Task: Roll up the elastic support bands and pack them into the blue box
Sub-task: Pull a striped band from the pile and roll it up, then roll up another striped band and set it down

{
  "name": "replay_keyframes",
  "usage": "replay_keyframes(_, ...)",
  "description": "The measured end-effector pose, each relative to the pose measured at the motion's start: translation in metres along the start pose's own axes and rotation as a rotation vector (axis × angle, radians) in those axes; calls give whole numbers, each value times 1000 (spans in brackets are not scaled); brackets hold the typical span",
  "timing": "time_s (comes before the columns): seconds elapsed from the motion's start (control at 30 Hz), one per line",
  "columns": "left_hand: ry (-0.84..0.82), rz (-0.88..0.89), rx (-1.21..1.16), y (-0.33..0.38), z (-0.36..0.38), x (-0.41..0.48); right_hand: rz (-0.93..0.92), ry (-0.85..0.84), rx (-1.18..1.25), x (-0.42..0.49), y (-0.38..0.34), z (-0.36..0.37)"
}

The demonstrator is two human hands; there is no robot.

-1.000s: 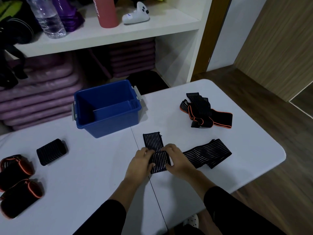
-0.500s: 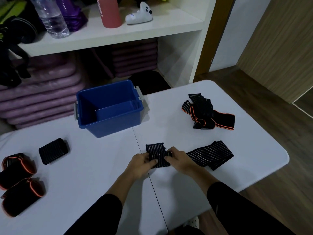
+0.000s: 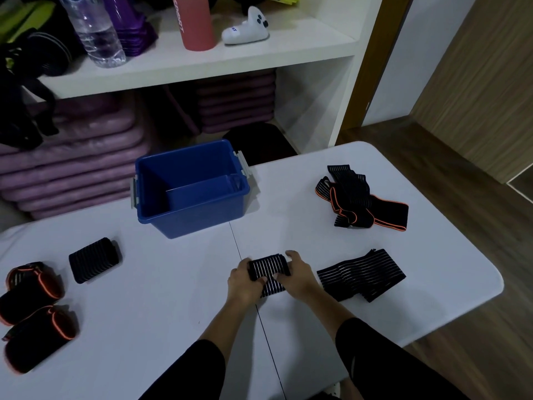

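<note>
Hands hold the roll. My left hand [image 3: 245,281] and my right hand [image 3: 300,277] each curl round one end of the striped band [image 3: 268,268]. The band is a short, fat roll that sits right between my two hands, low on the white table [image 3: 173,307]. A flat bit of it sticks out toward me, under my thumbs.

Just beside my right hand lies a loose striped strip [image 3: 360,274], flat and bent over itself. My hand hides the spot where it might join the roll, so I cannot tell if it does.

Straight ahead of my hands, well apart from them, stands the blue box [image 3: 202,216]. Nothing shows inside it.

Far to my right is a messy pile of orange-edged bands [image 3: 360,200]. To my left lies a finished striped roll [image 3: 93,259]. Past it, near the table edge, are two orange-edged rolls [image 3: 31,287], one close behind the other.
</note>
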State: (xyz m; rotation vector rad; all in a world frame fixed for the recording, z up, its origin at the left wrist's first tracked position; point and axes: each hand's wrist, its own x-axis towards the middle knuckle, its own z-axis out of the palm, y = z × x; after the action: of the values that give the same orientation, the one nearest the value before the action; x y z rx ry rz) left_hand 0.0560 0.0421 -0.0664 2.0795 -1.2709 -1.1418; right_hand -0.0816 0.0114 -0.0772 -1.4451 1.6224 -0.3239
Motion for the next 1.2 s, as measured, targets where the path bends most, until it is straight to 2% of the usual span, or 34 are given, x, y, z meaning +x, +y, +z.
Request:
replay_keyframes(0.1,-15,-45,-59,0,-3,-1,10,-9,33,2,1,1)
replay_keyframes(0.3,9,35,-157,-7,-9,-6,-107,-22,117,-10,-2,-5)
replay_keyframes(0.4,-6,-5,-256,-11,-17,-13,-148,-31,161,-15,-5,-5)
replay_keyframes(0.57,68,-22,-464,-26,-46,-21,-231,-98,197,-17,-37,9)
replay_keyframes(0.73,191,-66,-683,-58,-102,-32,-313,-206,196,-9,-87,58)
replay_keyframes(0.93,514,-182,-625,-109,-167,-41,-388,-316,169,-11,-150,147)
replay_keyframes(1.07,703,-190,-492,-131,-198,-37,-388,-355,165,-9,-181,199)
replay_keyframes(1.2,730,-221,-359,-150,-212,-29,-414,-384,81,0,-192,231)
